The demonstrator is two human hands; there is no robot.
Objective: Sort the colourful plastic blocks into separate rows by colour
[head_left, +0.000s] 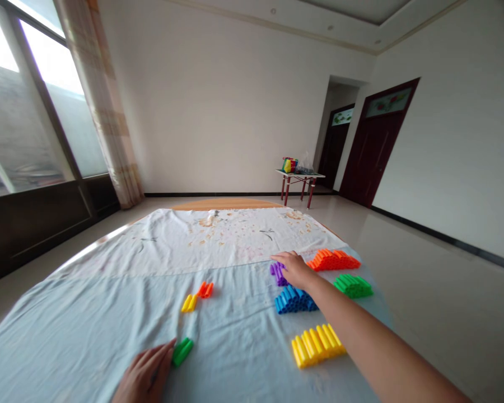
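Note:
My right hand (294, 268) reaches over the purple plastic tubes (278, 273), its thumb on the near side and its fingers bent around the far side. How many tubes it grips is hidden. Just in front of it lies a heap of blue tubes (294, 300). My left hand (146, 370) rests on the cloth near the front edge, fingers loosely bent and holding nothing, the fingertips against a few green tubes (182, 351). Farther from that hand lie small groups of yellow tubes (189, 303) and orange tubes (205, 289), close together.
Stacked orange tubes (332, 259), green tubes (353, 285) and yellow tubes (318, 345) stand at the right side. A wrinkled floral cloth (235, 246) covers the rounded table (227, 204). A small table (300, 175) with bags stands by the far wall.

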